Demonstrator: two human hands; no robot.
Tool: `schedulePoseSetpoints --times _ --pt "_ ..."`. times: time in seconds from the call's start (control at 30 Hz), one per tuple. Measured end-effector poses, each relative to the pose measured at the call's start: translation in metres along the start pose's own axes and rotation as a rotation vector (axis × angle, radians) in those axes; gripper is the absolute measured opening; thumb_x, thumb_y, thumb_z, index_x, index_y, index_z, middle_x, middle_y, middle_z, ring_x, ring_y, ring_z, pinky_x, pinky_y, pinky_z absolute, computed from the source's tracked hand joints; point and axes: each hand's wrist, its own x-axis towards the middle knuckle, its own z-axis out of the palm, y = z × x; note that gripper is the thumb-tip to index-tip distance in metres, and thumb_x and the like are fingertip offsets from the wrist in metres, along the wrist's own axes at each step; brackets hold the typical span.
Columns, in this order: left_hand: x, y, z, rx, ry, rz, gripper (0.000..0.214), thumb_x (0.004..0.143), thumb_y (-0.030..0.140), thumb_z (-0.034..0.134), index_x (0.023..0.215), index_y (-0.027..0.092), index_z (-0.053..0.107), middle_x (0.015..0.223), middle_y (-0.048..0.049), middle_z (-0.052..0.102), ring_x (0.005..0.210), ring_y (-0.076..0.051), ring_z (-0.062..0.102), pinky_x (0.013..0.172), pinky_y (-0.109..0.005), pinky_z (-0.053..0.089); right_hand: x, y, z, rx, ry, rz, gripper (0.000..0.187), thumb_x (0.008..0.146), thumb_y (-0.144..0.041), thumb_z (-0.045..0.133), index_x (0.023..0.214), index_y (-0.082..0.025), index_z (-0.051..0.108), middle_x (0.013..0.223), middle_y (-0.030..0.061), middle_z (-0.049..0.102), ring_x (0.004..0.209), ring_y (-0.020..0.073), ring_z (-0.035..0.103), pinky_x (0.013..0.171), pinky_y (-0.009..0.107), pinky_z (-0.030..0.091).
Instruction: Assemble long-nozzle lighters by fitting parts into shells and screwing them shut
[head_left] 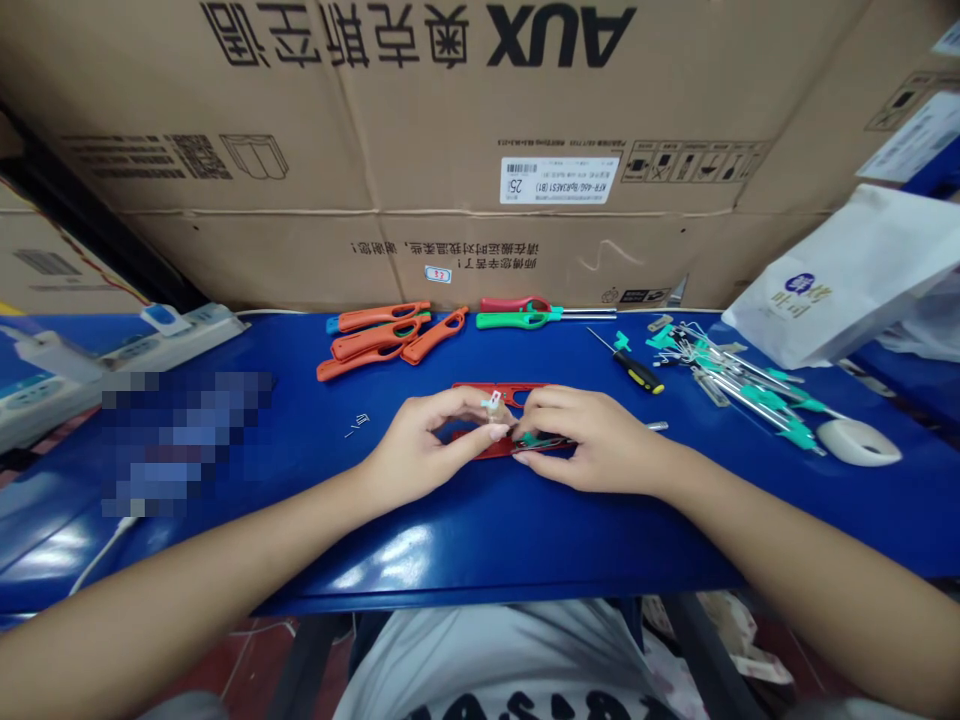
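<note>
Between the thumb and fingers of my left hand (420, 435) is a small translucent lighter tank (495, 408) with a white and pale-blue top. My right hand (592, 440) is beside it with fingers curled, their tips close to the tank and to a green and metal lighter part (534, 440); what they pinch is too small to make out. Under both hands lie red lighter shell halves (491, 450), partly covered by my fingers. The tip of a metal tube (657, 426) shows past my right hand.
Orange lighter shells (375, 340) and a green lighter shell (514, 320) lie at the back. To the right are a screwdriver (636, 372), metal-tube lighter inners (757, 395), a white mouse (859, 442) and a paper bag (847, 280). Small pins (361, 420) lie left; a power strip (187, 335) stands farther left.
</note>
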Motion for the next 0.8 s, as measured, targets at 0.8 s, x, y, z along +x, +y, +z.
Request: schedulePoseSetpoints --times 0.8 --pt "0.006 -0.014 -0.014 0.227 -0.208 -0.104 0.022 0.089 0.034 0.074 0.105 0.019 0.080 0.096 -0.0062 0.078 0.079 -0.016 0.070 0.068 -0.025 0.053 0.007 0.013 0.010 0.810 -0.127 0.545 0.023 0.084 -0.036 0.074 0.091 -0.017 0.064 0.065 -0.0039 0.060 0.046 0.0065 0.049 0.043 0.019 0.036"
